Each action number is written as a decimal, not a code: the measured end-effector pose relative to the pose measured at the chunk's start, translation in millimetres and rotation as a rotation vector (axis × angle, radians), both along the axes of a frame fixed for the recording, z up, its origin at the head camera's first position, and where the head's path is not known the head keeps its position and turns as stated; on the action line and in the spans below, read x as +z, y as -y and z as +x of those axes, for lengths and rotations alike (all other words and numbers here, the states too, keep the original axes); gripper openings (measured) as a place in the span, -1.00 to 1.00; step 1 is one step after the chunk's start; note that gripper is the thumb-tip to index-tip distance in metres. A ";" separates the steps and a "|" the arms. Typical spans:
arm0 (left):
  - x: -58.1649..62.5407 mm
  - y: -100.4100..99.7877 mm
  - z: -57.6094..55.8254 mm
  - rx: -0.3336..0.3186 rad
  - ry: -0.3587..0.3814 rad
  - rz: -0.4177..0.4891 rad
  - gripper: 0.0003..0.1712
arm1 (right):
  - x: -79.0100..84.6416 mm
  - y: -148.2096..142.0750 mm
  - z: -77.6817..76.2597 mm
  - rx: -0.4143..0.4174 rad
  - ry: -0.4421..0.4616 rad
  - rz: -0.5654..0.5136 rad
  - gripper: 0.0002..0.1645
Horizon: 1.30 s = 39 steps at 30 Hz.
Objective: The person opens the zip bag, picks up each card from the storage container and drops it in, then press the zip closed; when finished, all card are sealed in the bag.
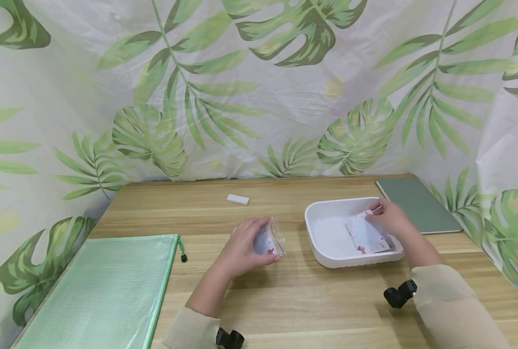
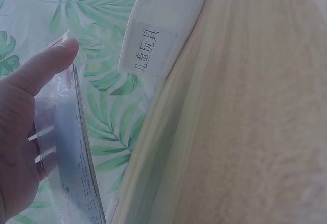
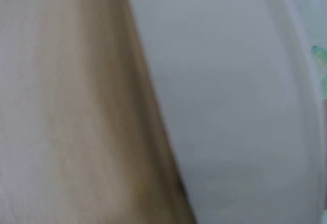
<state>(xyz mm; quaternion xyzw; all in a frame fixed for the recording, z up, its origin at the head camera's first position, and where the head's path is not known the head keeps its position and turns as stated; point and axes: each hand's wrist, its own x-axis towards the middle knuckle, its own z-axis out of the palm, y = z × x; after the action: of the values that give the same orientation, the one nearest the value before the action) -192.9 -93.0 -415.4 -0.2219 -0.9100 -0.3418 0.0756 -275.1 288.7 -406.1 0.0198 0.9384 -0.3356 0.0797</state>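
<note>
My left hand [image 1: 242,246] grips a small clear plastic packet [image 1: 269,241] above the table, left of the white basin [image 1: 321,259]. Blue-tinted printed paper shows through the plastic, and in the left wrist view the thumb lies along one edge of the packet [image 2: 66,137]. Inside the basin, my right hand [image 1: 390,219] pinches the upper corner of a pale blue printed card [image 1: 367,235] with small red figures along its lower edge. That card leans at a slant within the basin. The right wrist view shows only the basin's outer wall [image 3: 235,106] and wood, not the hand.
A green mesh zipper pouch [image 1: 106,286] lies at the table's left, its dark zipper pull [image 1: 183,258] at the corner. A small white block [image 1: 238,199] sits toward the back. Behind the basin is a grey-green notebook [image 1: 420,203]. The basin's side bears a printed label [image 2: 148,50].
</note>
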 end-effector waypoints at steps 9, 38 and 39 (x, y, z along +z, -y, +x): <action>0.3 1.1 0.1 0.002 0.001 0.008 0.03 | 21.7 8.9 12.6 0.017 -0.060 -0.162 -0.44; -0.4 -0.8 0.8 0.008 -0.028 -0.032 0.05 | 18.3 119.1 71.3 0.000 -0.110 -0.768 -0.46; -0.4 -1.2 0.8 0.006 -0.028 -0.037 0.05 | 17.6 121.9 71.2 -0.010 -0.107 -0.774 -0.46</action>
<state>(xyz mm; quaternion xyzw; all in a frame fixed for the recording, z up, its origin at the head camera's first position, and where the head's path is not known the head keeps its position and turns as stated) -192.2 -91.8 -415.7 -0.2253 -0.9157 -0.3215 0.0853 -203.9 166.8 -388.5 -0.0244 0.7453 -0.6656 0.0306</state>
